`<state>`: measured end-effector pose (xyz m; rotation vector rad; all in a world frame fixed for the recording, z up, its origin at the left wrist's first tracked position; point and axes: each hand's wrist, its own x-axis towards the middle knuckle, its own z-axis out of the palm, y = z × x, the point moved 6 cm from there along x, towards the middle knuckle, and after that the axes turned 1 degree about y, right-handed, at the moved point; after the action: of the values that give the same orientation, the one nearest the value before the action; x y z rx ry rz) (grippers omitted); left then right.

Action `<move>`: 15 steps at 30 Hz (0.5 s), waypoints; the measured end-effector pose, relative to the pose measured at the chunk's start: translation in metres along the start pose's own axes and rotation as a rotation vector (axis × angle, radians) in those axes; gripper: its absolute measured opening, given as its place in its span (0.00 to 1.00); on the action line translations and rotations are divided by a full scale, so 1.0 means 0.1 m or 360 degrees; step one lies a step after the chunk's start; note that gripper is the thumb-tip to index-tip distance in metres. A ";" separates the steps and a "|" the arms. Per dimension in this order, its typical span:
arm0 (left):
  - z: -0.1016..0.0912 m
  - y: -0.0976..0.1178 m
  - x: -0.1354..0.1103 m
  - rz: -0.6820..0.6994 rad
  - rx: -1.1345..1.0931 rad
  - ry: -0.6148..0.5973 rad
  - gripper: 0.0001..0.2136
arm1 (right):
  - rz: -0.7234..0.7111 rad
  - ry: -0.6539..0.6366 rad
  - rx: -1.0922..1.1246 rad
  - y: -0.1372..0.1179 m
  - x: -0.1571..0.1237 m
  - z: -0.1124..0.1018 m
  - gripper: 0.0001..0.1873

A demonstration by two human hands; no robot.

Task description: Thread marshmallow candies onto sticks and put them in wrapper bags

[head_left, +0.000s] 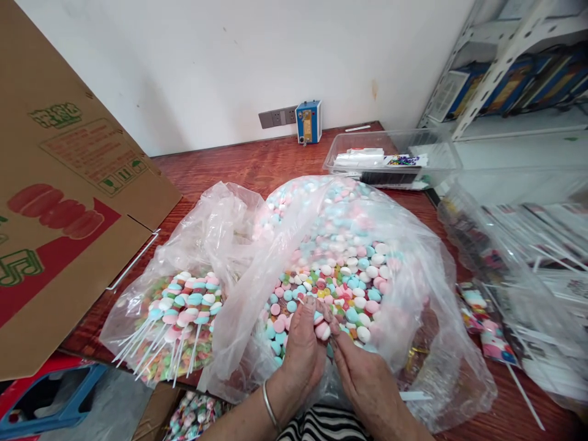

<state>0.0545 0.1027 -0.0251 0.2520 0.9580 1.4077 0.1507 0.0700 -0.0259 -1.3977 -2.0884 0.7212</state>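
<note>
My left hand (304, 340) and my right hand (361, 370) meet above an open clear bag, fingers closed together around a few pastel candies (323, 331), pink and white. A short white tip shows at my left fingertips; I cannot tell whether it belongs to a stick. Below and beyond my hands, the clear plastic bag (316, 208) is full of loose pink, blue and white candies (362, 294), with small coloured gummies (337, 285) among them. To the left, a bunch of candy skewers on white sticks (190, 303) lies on another bag holding gummies.
A large cardboard box (68, 159) stands at the left. Clear plastic bins (395, 144) sit at the back right and right. Wrapped candy sticks (493, 337) lie at the right. A blue device (309, 122) stands by the wall socket. Below the table is a box of wrapped candies (195, 413).
</note>
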 end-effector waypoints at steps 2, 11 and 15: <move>0.02 -0.01 -0.03 -0.0004 0.0004 -0.0004 0.15 | 0.0027 -0.0018 0.0065 0.00 0.03 0.00 0.22; -0.01 0.13 0.05 0.0067 0.0375 -0.0234 0.21 | 0.0290 -0.0081 0.0735 0.08 0.17 -0.09 0.18; -0.34 0.62 0.34 0.0522 0.1121 0.0001 0.16 | 0.0566 0.0004 0.0986 0.35 0.14 -0.12 0.16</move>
<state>-0.0174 0.1336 -0.0184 0.9671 1.4382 1.3090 0.1766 0.0962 -0.0392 -1.3931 -1.4251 1.3645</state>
